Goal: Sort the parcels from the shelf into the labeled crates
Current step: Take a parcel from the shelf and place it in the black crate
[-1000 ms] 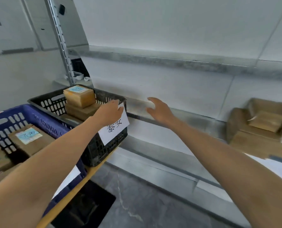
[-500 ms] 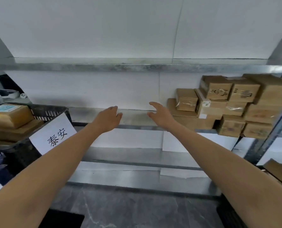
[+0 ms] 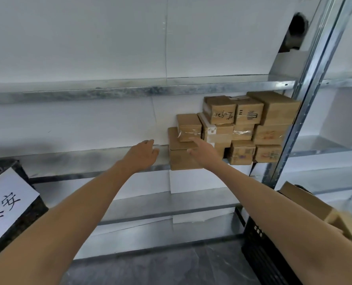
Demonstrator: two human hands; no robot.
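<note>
labeled crate (image 3: 33, 220) well left of the parcel stack (image 3: 243, 128), cut off by the frame. your left hand (image 3: 142, 154), fingers relaxed and empty, sits just left of the stack. your right hand (image 3: 202, 150), fingers straight, overlaps the stack's lower left parcels; contact unclear.

the left grip (image 3: 142, 154) and right grip (image 3: 204, 152) are bare hands. the left forearm (image 3: 88, 202) and right forearm (image 3: 263, 200) are bare along their visible length.
</note>
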